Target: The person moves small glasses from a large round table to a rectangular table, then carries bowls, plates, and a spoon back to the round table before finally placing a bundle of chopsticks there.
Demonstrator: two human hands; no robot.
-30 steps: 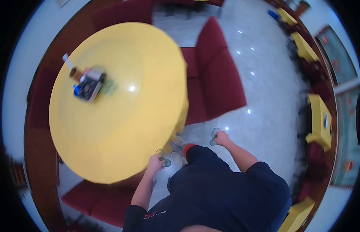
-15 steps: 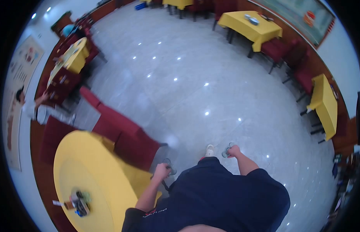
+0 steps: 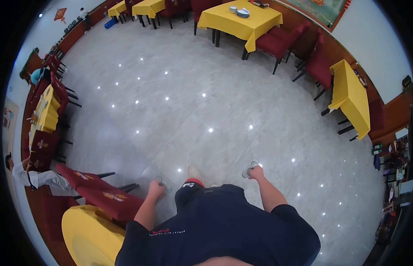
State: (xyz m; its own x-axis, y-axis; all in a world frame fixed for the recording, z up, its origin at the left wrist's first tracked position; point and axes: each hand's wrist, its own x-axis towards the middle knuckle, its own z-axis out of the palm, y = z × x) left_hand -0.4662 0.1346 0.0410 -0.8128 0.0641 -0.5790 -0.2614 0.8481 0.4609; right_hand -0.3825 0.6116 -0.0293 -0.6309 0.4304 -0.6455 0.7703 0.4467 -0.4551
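My left hand (image 3: 156, 189) is curled tight around a small clear glass (image 3: 159, 179), held low beside my knee. My right hand (image 3: 258, 172) is closed on more glassware (image 3: 248, 170) (one piece or two, I cannot tell), out at my right side. Ahead, the shiny tiled floor (image 3: 206, 111) lies wide open to the far wall. Near my left arm stand red chairs (image 3: 100, 195) and the round yellow table (image 3: 84, 239). Well apart, a square yellow table (image 3: 239, 17) sits at the far edge, another table (image 3: 348, 95) is along the right wall, and a person (image 3: 31, 177) is at the left edge.
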